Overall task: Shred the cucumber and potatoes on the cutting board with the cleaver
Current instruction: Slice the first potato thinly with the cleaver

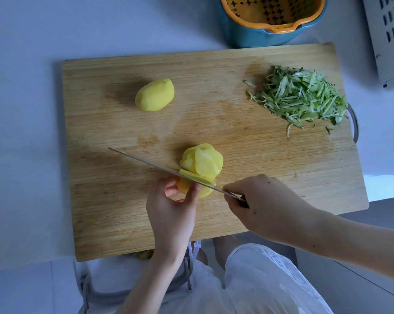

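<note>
On the wooden cutting board [236,143] my left hand [171,214] holds a peeled potato piece [183,188] with curled fingers. My right hand [263,207] grips the handle of the cleaver [150,165], whose blade stands edge-down across that piece, right against my left fingers. Beyond the blade lies a fanned stack of potato slices [202,160]. A whole peeled potato [155,95] sits at the far left-middle of the board. A heap of shredded cucumber [302,98] lies at the far right.
A blue bowl with an orange strainer insert [270,17] stands behind the board. A grey perforated rack [390,37] is at the top right. The board's near edge overhangs the white counter [21,109], above my lap.
</note>
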Available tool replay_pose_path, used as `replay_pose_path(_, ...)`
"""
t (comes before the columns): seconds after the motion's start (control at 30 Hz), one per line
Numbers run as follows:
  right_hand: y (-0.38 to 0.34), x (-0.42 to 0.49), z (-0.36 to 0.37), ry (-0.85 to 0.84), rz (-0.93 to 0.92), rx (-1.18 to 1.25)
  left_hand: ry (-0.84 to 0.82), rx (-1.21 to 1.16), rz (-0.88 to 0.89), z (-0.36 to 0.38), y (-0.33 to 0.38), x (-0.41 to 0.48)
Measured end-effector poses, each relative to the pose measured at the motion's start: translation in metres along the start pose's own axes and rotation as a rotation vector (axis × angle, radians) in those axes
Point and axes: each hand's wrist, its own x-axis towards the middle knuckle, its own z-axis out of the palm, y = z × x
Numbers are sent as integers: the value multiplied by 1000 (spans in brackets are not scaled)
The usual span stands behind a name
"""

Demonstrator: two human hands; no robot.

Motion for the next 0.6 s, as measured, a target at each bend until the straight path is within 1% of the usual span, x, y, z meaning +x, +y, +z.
replay_pose_path(0.23,-4,21,10,-9,31,12,-5,13,-26,-1,-1,1)
replay_pose_path(0.4,-8,33,17,12,61,9,-2,-28,-49,0,4,0)
replay_pose_path(0.53,-4,36,17,20,71,73,-6,-26,-49,0,0,2)
replay_pose_path(0.6,1,34,15,24,38,121,-7,-32,-61,0,0,3)
